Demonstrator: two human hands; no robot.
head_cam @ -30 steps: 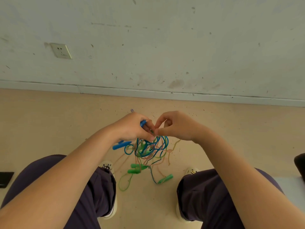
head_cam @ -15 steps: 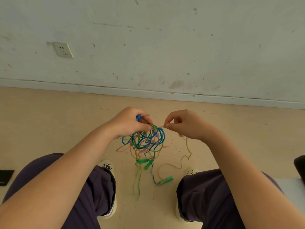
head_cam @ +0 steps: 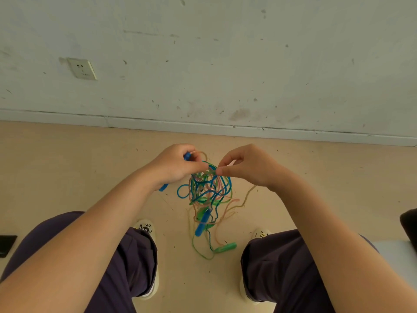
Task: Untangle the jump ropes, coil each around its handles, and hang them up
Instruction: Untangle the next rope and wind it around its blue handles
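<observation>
A tangle of jump ropes (head_cam: 209,188) in blue, green and pale orange cord hangs between my hands above the floor. My left hand (head_cam: 176,166) grips a blue handle (head_cam: 187,156) whose other end sticks out below the palm, and its fingertips pinch cords at the top of the knot. My right hand (head_cam: 246,166) pinches a cord at the top right of the tangle. A second blue handle (head_cam: 203,222) dangles under the knot. One green handle (head_cam: 225,247) lies on the floor, and another green handle sits partly hidden behind the dangling blue one.
The beige floor (head_cam: 67,172) meets a scuffed white wall (head_cam: 225,64) with a socket (head_cam: 82,68). My knees in dark trousers and pale shoes (head_cam: 144,229) flank the ropes. A dark object (head_cam: 6,245) lies at the left edge, another at the right edge.
My hands drew apart and then came close again at the top of the knot. The tangle shifted, and a blue handle now hangs down below it.
</observation>
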